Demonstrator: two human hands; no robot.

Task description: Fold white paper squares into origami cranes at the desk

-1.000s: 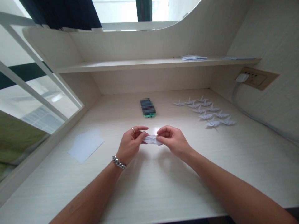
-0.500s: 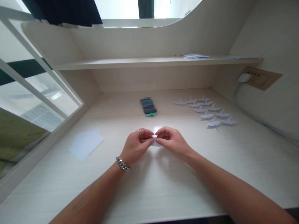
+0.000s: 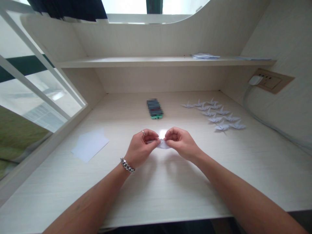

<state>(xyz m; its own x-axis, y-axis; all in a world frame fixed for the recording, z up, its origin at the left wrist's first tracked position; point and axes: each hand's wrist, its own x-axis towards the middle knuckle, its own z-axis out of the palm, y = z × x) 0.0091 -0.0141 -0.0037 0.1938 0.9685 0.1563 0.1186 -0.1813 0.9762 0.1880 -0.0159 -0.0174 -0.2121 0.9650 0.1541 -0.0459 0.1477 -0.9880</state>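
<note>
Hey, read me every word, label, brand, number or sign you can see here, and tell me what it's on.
No text can be read anywhere.
Folded paper: no legible writing.
White sheets: no writing visible.
Paper cranes: too small to make out any writing.
Dark device: pixelated, unreadable.
Wall socket: any marking is too small to read.

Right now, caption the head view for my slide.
Both hands pinch a folded white paper; paper cranes rest on the desk beyond.
</note>
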